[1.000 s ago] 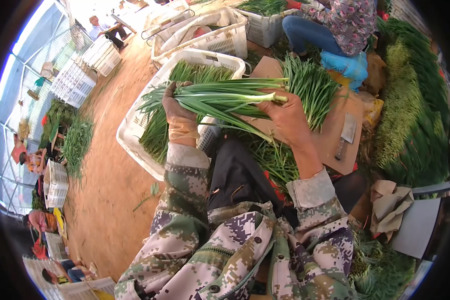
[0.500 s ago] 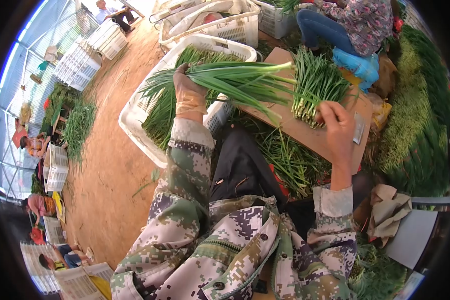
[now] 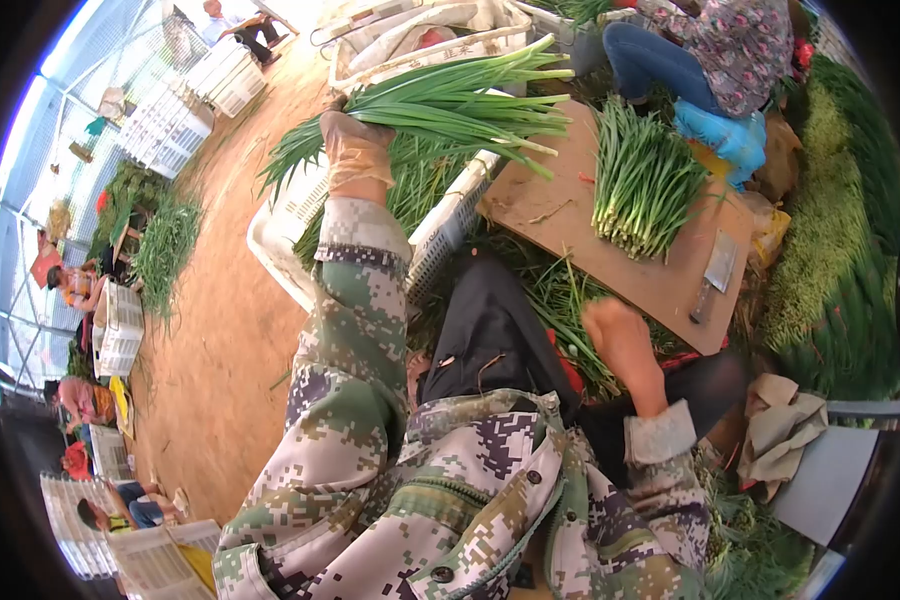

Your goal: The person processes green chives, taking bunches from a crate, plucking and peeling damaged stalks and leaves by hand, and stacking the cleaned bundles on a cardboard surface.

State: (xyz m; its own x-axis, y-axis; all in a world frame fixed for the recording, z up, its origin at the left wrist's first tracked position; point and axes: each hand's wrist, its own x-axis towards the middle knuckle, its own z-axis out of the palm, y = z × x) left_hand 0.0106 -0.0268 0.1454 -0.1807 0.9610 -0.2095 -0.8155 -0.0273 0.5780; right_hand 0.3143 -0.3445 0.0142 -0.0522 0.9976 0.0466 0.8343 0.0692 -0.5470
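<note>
- Nearest us, we count two camouflage sleeves on one jacket, above dark trousers.
- We see our two hands. The left hand has its fingers wrapped around one bunch of green stalks, raised over the basket with its pale ends pointing right.
- The right hand is low, beside loose stalks; its fingers look curled but are blurred, and we cannot tell whether they hold anything.
- We count one white basket with more greens inside.
- We count one brown board; on it lie one bundle, leafy ends away from us, and one knife, apart from the bundle.
- Beyond the board we see one blue bag and one co-worker in a floral top and jeans, seated.
- To the right of the board spreads a large heap of greens.
- The ground is reddish-brown, with plant scraps scattered over it.
- Across the room on the left, we make out four more people, stacked white crates and a pale mesh wall.
</note>
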